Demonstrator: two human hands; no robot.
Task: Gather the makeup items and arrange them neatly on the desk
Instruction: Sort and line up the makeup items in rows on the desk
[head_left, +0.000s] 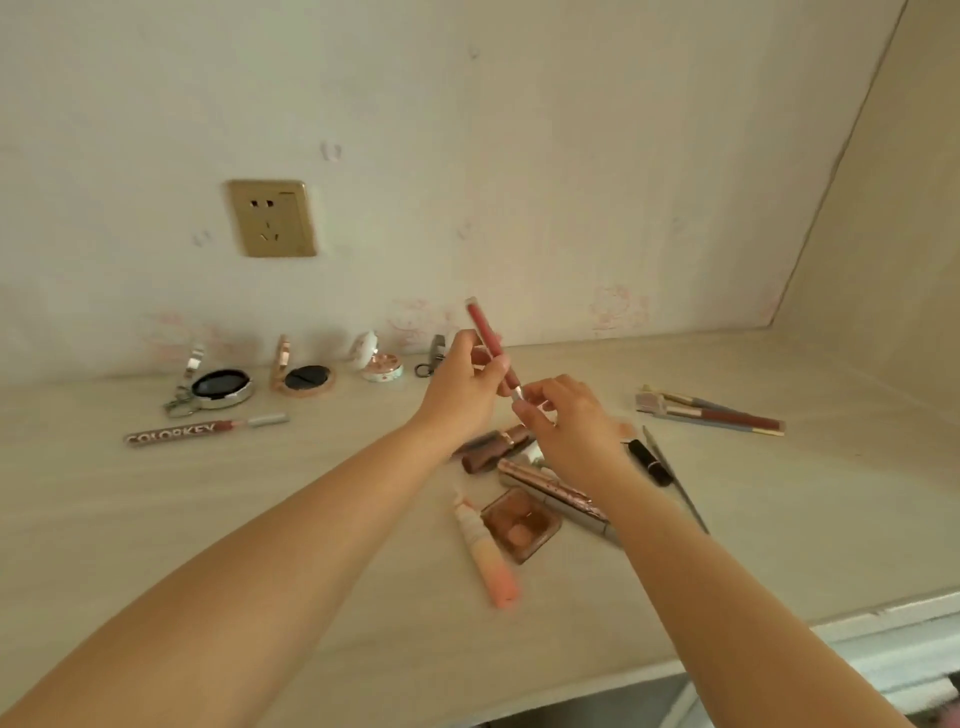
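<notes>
My left hand (464, 387) holds a red lip gloss tube (484, 332) tilted up above the desk. My right hand (566, 426) pinches the tube's silver lower end (518, 393). Under my hands lies a loose heap: brown lipstick tubes (493, 449), a rose-gold tube (550, 488), a square blush palette (521, 525), a peach tube (485, 556) and a black lipstick (649, 462). Along the wall stand three open compacts (221, 387) (306, 379) (379, 364). A "COLORKEY" lip gloss (202, 431) lies at the left.
Several pencils and a lip gloss (711, 413) lie at the right. A thin grey stick (675, 478) lies beside the black lipstick. A small keyring item (434, 356) leans at the wall, which carries a gold socket (272, 218). The desk's front edge (727, 644) runs diagonally at lower right.
</notes>
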